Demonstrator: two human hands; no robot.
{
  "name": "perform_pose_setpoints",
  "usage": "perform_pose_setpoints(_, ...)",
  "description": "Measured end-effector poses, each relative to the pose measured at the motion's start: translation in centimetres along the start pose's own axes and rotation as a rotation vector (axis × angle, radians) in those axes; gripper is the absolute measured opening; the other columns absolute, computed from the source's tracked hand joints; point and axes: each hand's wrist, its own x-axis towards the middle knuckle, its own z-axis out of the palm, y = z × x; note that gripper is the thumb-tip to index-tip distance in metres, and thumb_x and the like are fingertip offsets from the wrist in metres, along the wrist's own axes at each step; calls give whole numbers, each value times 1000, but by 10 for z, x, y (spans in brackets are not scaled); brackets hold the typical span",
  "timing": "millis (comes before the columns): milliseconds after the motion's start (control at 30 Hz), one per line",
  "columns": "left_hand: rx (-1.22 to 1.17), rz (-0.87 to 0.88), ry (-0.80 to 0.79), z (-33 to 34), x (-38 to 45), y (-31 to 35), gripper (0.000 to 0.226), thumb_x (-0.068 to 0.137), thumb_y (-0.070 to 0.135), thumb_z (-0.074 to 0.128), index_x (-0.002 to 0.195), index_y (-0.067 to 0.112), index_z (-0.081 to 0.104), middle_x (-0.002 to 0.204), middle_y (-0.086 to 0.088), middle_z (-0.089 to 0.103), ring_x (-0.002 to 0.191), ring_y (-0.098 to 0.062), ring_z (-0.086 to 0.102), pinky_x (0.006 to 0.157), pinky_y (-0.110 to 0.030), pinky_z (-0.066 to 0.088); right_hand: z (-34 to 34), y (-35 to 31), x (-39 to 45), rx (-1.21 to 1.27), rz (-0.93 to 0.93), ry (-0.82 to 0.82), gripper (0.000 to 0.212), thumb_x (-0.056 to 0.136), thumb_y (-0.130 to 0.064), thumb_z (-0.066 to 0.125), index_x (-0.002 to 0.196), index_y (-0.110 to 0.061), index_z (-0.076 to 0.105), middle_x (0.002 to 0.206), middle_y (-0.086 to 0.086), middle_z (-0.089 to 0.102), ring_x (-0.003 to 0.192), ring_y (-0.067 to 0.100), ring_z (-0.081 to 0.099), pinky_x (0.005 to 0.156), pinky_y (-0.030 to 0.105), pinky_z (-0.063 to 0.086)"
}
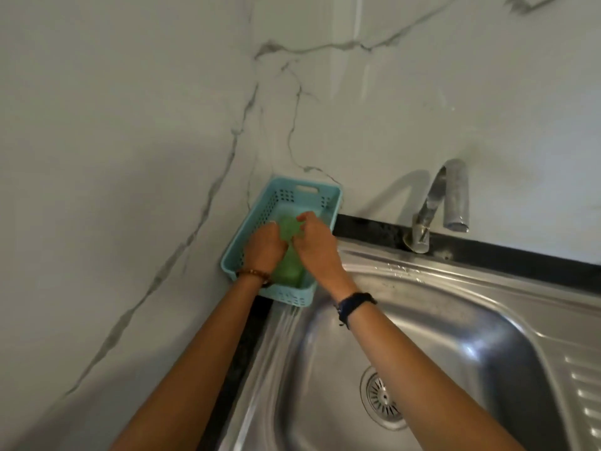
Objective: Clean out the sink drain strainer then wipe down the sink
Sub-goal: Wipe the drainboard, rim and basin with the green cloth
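Note:
A light blue perforated basket (279,198) stands in the back left corner at the sink's rim. Inside it lies a green cloth or sponge (287,266). Both my hands reach into the basket. My left hand (265,247) presses on the green thing with curled fingers. My right hand (313,240) pinches its upper part. The steel sink (455,323) lies below right, with its round drain strainer (382,398) seated in the basin floor, partly behind my right forearm.
A chrome tap (439,206) rises from the black counter strip (520,258) behind the sink. Marble walls meet in the corner behind the basket. A ribbed drainboard (582,385) runs along the right edge.

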Motion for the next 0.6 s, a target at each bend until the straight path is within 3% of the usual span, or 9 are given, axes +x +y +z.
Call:
perform_pose_setpoints(133,226,-83,-170,14,28,-14,28,93,8,40,112,-7,54,121,-26,57,110,-37,56,92,-43,47,23,2,28,-439,36,-264,31,97,-7,35,124,5,44,131,23,49,120,33,48,97,36,38)
perform_pose_setpoints(300,255,-149,-132,35,41,-27,31,93,8,41,120,-5,47,128,-25,49,115,-37,50,96,-46,45,49,18,44,-721,160,-319,40,99,-14,31,133,6,30,137,22,37,126,35,39,102,38,41)
perform_pose_setpoints(333,194,-151,-118,36,43,-29,31,91,7,44,119,-7,47,126,-26,50,113,-38,52,94,-46,46,51,20,44,-637,212,-282,41,98,-13,34,134,7,28,137,22,35,125,36,38,102,39,41)
perform_pose_setpoints(433,-57,-162,-144,29,45,-26,26,87,6,50,108,-9,54,114,-27,58,104,-38,57,80,-38,49,46,22,46,-61,357,-123,49,91,-4,45,136,6,27,139,27,29,126,39,36,102,40,36)
perform_pose_setpoints(533,-202,-137,-114,14,39,-13,18,86,11,53,96,-2,59,98,-23,62,97,-35,60,70,-31,41,35,14,49,215,412,-60,47,88,-3,52,130,-1,31,136,22,29,118,36,44,92,31,41)
perform_pose_setpoints(600,-237,-88,-30,-5,31,-1,19,84,9,54,99,-2,60,98,-22,64,94,-34,60,68,-30,39,26,7,45,363,390,-10,43,88,-6,51,128,-4,37,133,19,34,111,33,50,92,32,45)
